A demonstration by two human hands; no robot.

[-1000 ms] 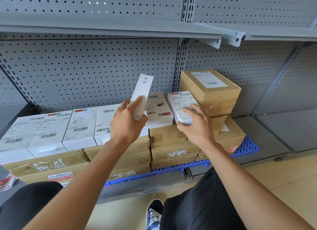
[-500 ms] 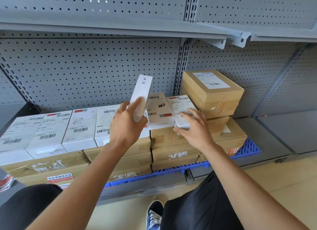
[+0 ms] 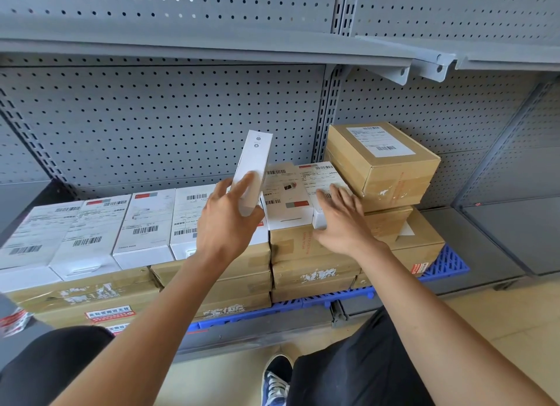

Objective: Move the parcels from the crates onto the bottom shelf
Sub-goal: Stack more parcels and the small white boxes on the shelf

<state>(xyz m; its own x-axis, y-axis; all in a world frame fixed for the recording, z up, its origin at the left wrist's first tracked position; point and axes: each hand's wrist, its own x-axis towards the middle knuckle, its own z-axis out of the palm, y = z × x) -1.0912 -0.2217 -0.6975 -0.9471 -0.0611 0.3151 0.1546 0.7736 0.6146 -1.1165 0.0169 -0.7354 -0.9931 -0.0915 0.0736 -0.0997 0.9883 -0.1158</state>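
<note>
The left hand [image 3: 225,223] grips a box [image 3: 253,170] on end (long axis upright), just left of the parcel [image 3: 321,179] under the flat, spread right hand [image 3: 341,220].

Blue pallets [image 3: 445,261] on bottom shelf [image 3: 485,245]

The lower end of the upright white box [image 3: 254,166] is covered by the left hand [image 3: 225,223] — the fingers behind it cannot be seen. The near end of one white parcel [image 3: 322,187] is hidden under the right hand [image 3: 342,223]. Label print is too small to be read. The leftmost white parcel [image 3: 21,248] is cut by the frame edge — likewise both forearms below.
</note>
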